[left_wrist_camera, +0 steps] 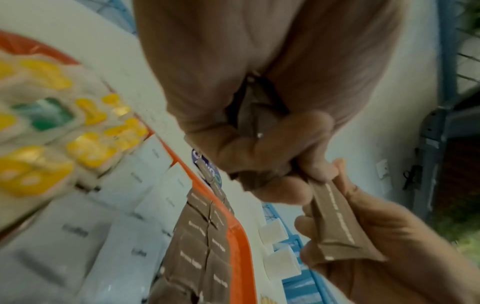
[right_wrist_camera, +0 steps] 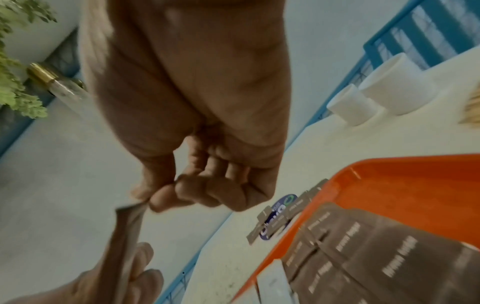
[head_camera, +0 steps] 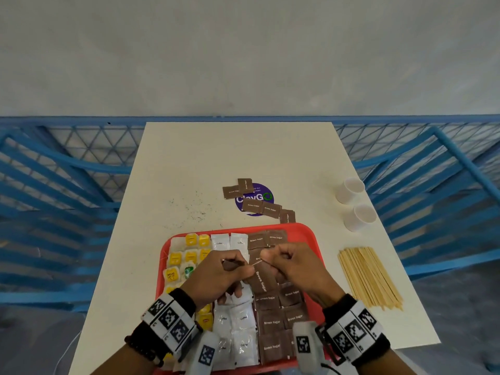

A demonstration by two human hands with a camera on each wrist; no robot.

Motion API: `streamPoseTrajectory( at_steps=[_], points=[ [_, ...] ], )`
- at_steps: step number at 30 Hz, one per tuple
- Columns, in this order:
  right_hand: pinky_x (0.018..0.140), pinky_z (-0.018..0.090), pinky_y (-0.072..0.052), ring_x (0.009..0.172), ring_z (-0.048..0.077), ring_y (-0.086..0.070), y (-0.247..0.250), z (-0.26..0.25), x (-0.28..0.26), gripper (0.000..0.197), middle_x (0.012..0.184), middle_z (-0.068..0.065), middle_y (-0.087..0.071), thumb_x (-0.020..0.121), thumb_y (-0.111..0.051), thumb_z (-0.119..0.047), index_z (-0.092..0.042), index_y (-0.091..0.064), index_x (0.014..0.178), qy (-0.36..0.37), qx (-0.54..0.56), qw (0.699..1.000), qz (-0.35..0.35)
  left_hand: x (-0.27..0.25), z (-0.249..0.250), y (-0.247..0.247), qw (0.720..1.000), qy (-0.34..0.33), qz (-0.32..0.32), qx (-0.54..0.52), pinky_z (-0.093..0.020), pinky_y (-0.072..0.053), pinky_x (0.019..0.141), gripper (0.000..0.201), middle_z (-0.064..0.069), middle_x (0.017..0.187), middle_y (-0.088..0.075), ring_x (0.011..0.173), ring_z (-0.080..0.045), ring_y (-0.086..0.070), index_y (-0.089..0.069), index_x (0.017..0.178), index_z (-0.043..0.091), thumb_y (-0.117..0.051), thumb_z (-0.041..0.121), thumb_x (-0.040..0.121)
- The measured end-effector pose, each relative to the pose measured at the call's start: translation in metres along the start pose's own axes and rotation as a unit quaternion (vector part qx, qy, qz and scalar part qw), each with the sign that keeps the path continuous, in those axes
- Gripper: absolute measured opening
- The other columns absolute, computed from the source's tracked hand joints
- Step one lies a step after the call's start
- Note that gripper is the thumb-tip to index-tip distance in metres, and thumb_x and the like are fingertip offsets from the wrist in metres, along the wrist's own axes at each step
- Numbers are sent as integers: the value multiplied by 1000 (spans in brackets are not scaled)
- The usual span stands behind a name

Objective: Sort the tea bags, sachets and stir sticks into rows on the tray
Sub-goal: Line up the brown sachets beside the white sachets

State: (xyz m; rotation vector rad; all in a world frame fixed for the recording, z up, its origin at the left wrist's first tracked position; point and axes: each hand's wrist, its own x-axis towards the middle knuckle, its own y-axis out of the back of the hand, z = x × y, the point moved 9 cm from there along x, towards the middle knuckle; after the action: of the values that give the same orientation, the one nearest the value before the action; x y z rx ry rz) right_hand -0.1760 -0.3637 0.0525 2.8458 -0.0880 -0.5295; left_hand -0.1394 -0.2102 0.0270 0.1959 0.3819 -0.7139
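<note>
Over the red tray (head_camera: 311, 234), my left hand (head_camera: 235, 267) grips a small bunch of brown sugar sachets (left_wrist_camera: 259, 176) in its curled fingers. My right hand (head_camera: 274, 259) pinches the top edge of one brown sugar sachet (head_camera: 261, 280) that hangs between both hands and still touches the left fingers (left_wrist_camera: 319, 166). On the tray lie yellow tea bags (head_camera: 189, 255) at the left, white coffee sachets (head_camera: 238, 326) in the middle and brown sugar sachets (head_camera: 281, 315) at the right. The wooden stir sticks (head_camera: 368, 277) lie on the table to the tray's right.
Several loose brown sachets (head_camera: 259, 205) lie beyond the tray around a purple sticker (head_camera: 258, 196). Two white paper cups (head_camera: 350, 189) (head_camera: 361, 216) stand at the table's right edge. Dark crumbs (head_camera: 194, 209) dot the table left of the sticker. Blue railing surrounds the table.
</note>
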Motion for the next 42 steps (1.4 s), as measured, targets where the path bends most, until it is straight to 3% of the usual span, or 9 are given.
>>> streamPoseTrajectory(
  at_steps=[5,12,17,21,26,29,33,37,42],
  points=[
    [50,15,-40,50,1,-54,-16,21,-20,18,60,-9,-65,85,-75,-31,-15,-72,77,-15,23,999,-33,-10,-38,-3,988,61,69,-120,-16,-31,35,21,-7,68,-65,50,-19,-59,-61,84,2,-67,19,93],
    [47,22,-39,46,10,-48,1,50,-6,36,52,-1,-60,90,-69,-39,-15,-67,62,-77,46,992,91,-4,-63,-15,985,102,71,-123,-17,-32,38,18,-8,76,-69,57,-23,-62,-63,85,5,-68,21,93],
    [51,20,-45,51,8,-55,-10,52,6,13,63,2,-66,88,-74,-25,-14,-76,80,-101,86,991,31,4,-62,-10,969,118,109,-190,-16,-31,38,19,-8,78,-70,57,-19,-62,-65,87,6,-69,24,92],
    [56,23,-48,59,13,-58,6,54,36,6,69,7,-70,88,-74,-21,-15,-77,86,-106,14,993,54,8,-63,-7,964,131,112,-204,-16,-32,38,21,-9,82,-71,58,-19,-63,-66,91,5,-69,26,92],
    [53,9,-45,66,6,-64,31,69,91,10,74,-2,-73,87,-75,-16,-9,-79,80,-122,-34,986,112,-2,-74,9,951,152,119,-242,-17,-36,36,23,-10,86,-71,64,-22,-66,-65,95,7,-64,30,95],
    [63,20,-49,72,12,-67,32,88,111,14,71,-2,-73,84,-78,-18,-10,-78,73,-142,-69,980,118,-11,-79,19,942,160,115,-274,-17,-35,35,31,-13,91,-71,67,-24,-67,-64,97,8,-62,39,93],
    [53,19,-45,55,8,-56,31,95,120,31,56,-4,-64,80,-81,-21,-6,-67,58,-140,-117,973,142,-11,-79,23,925,158,99,-332,-21,-41,36,44,-16,99,-71,70,-26,-69,-65,107,7,-58,48,91],
    [47,9,-37,51,-1,-50,41,54,94,32,57,-11,-60,86,-75,-27,-12,-61,62,-55,-155,964,211,-8,-61,20,900,131,48,-413,-32,-55,44,40,-23,110,-68,83,-34,-71,-62,125,2,-54,27,95],
    [59,16,-48,64,5,-62,-23,11,44,32,76,-2,-73,85,-69,-53,-22,-72,78,-23,-109,993,-40,-2,-37,7,926,104,9,-363,-39,-61,53,34,-28,117,-67,91,-39,-71,-61,129,12,-47,25,101]
  ],
)
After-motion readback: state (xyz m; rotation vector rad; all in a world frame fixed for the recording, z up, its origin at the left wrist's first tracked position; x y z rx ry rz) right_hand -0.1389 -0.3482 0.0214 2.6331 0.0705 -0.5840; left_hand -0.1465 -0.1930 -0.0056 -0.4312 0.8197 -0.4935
